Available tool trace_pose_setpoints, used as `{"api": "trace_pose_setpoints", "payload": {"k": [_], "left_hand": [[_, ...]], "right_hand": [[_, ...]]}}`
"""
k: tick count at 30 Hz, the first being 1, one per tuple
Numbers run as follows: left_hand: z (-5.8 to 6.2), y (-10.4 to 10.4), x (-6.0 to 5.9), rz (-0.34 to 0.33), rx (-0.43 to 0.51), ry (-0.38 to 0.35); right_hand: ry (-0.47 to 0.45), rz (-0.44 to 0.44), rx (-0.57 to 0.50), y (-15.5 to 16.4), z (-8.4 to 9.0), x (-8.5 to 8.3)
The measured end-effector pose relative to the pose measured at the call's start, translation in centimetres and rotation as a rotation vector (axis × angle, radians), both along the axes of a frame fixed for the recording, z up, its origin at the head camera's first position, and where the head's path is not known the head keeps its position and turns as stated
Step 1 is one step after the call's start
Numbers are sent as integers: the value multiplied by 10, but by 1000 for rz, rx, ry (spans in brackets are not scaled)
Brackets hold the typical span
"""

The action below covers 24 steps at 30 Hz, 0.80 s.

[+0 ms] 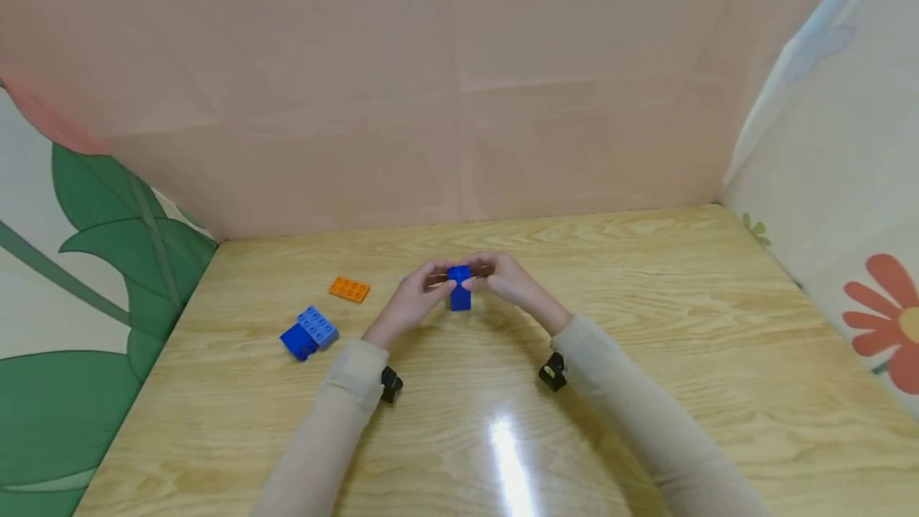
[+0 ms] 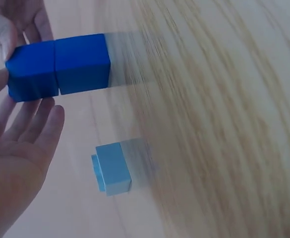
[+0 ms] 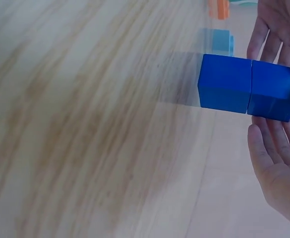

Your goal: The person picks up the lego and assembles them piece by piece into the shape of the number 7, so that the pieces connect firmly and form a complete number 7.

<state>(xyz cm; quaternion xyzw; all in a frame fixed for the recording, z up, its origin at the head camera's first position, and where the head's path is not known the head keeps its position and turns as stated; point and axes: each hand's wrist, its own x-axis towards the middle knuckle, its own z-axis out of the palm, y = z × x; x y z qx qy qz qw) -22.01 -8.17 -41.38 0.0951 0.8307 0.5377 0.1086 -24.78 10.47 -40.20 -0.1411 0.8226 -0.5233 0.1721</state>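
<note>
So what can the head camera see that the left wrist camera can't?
Only the head view shows the orange plate, both sleeves, the pink wall and the leaf and flower pictures. It also shows the left hand and right hand meeting at the dark blue blocks.

Only the left wrist view shows the left palm up close and the seam between the two joined blue blocks.

Both show the dark blue blocks, the light blue brick and the wooden table.
</note>
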Motion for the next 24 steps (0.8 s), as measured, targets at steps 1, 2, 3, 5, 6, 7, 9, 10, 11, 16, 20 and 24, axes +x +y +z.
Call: {"api": "trace_pose_setpoints", "payload": {"k": [1, 2, 3, 5, 6, 7, 9, 10, 11, 16, 20, 24], "left_hand": [[0, 0, 1, 4, -3, 3], [1, 0, 1, 9, -4, 7], [0, 0, 2, 14, -5, 11], [1, 0, 2, 22, -5, 15], [1, 0, 3, 27, -8, 15], [1, 0, 3, 32, -14, 11], [3, -1, 4, 43, -24, 3], [4, -2, 5, 48, -32, 0], [6, -4, 6, 52, -40, -4], [17, -20, 13, 41, -88, 14], [25, -41, 20, 21, -125, 39], [30, -67, 29, 19, -162, 57]], "right_hand": [[-6, -2, -6, -1, 0, 0], [-10, -5, -13, -1, 0, 0], [-16, -7, -23, -1, -1, 0], [-22, -11, -29, -1, -1, 1], [-24, -15, -28, -1, -1, 1], [-26, -20, -26, -1, -1, 1], [-16, -18, -18, -1, -1, 2], [-14, -19, -17, -1, -2, 1], [-13, -19, -15, -1, -1, 2], [-15, -22, -10, -1, 0, 3], [-1, -16, 1, -1, 1, 3], [-4, -17, 11, 0, 1, 4]]}}
